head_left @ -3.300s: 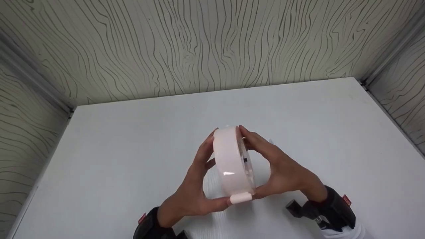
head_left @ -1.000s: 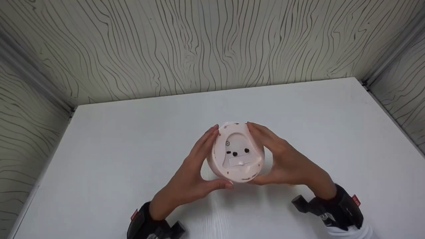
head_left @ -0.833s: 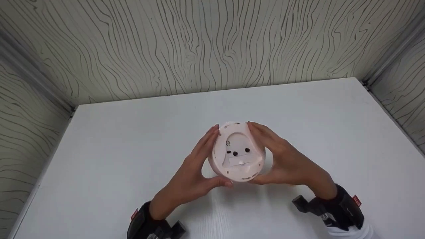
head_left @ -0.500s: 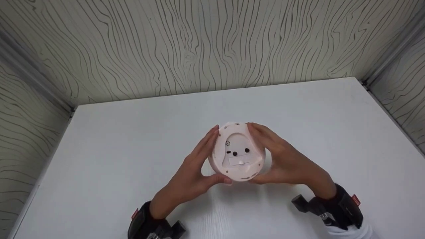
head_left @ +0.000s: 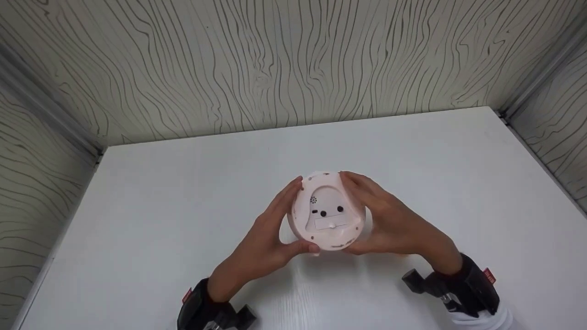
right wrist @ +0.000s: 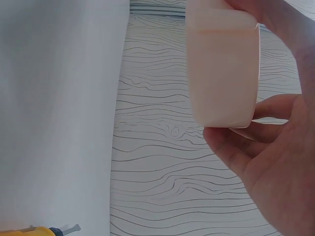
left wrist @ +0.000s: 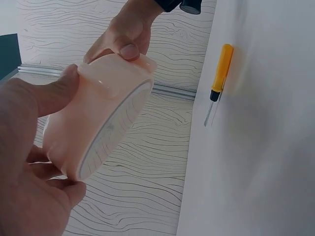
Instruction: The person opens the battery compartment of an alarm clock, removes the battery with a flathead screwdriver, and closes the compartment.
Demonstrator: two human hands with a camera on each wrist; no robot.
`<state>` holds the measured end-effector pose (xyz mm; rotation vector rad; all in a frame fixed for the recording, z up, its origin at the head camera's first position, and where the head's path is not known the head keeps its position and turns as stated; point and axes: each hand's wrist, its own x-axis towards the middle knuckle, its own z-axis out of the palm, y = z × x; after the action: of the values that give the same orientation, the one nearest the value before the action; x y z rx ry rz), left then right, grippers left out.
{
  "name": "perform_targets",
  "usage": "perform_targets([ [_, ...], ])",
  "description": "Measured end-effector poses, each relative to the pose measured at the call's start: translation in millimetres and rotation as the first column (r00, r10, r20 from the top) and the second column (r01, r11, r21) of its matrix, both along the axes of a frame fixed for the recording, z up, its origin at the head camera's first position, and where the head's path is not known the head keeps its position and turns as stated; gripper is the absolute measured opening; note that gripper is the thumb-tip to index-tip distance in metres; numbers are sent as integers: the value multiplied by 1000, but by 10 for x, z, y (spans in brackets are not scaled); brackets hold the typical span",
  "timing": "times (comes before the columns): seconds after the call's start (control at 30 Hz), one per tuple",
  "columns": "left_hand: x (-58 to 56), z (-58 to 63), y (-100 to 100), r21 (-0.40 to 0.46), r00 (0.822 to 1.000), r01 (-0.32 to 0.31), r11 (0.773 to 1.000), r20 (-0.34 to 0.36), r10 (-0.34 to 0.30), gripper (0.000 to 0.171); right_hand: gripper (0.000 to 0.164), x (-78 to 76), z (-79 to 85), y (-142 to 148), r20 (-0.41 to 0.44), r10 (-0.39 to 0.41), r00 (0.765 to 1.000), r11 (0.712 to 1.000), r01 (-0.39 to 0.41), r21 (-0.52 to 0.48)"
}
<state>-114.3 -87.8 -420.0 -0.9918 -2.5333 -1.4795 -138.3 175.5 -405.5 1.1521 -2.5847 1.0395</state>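
A round pale pink alarm clock (head_left: 331, 236) is held up between both hands over the white table, its back turned to the head view. Two black knobs, a small slot, speaker holes and a battery cover show there. My left hand (head_left: 266, 240) grips its left side, fingers along the upper edge and thumb at the bottom. On the opposite side my right hand (head_left: 399, 222) grips it the same way. The left wrist view shows the clock's glass front (left wrist: 118, 128) reflecting the patterned wall. In the right wrist view the clock's smooth side (right wrist: 224, 73) shows, fingertips below it.
A screwdriver with a yellow handle (left wrist: 222, 69) lies on the white table (head_left: 174, 206) below the clock, hidden from the head view by the hands. Wood-grain panels (head_left: 293, 64) stand at the back and both sides of the table.
The clock was edge-on 3.3 seconds ago; it has turned so its back faces the head view. Over the last second both hands keep their grip and barely move.
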Motion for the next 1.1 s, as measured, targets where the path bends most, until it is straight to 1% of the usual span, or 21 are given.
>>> perform_targets([
  [0.13, -6, -3, 0, -3, 1000, -5, 1000, 19, 5, 104, 113, 3, -5, -2, 7, -5, 1000, 1000, 5, 17],
  [0.33, -11, -39, 3, -27, 1000, -14, 1000, 26, 15, 105, 113, -1, -36, 5, 21, -16, 1000, 999, 15, 41],
  [0.6, -38, -97, 16, -67, 997, -22, 997, 72, 27, 105, 113, -39, -112, 30, 79, -15, 997, 999, 11, 51],
  [0.73, -52, -112, 13, -83, 995, -24, 996, 90, 31, 106, 114, -50, -121, 33, 99, -17, 995, 998, 11, 63],
  [0.97, -97, -189, 10, -119, 994, -16, 993, 102, 28, 106, 114, -70, -170, 34, 109, -17, 994, 997, 9, 78],
  [1.1, -126, -241, 12, -144, 991, -7, 990, 129, 26, 106, 115, -77, -210, 36, 123, -27, 992, 994, 14, 104],
])
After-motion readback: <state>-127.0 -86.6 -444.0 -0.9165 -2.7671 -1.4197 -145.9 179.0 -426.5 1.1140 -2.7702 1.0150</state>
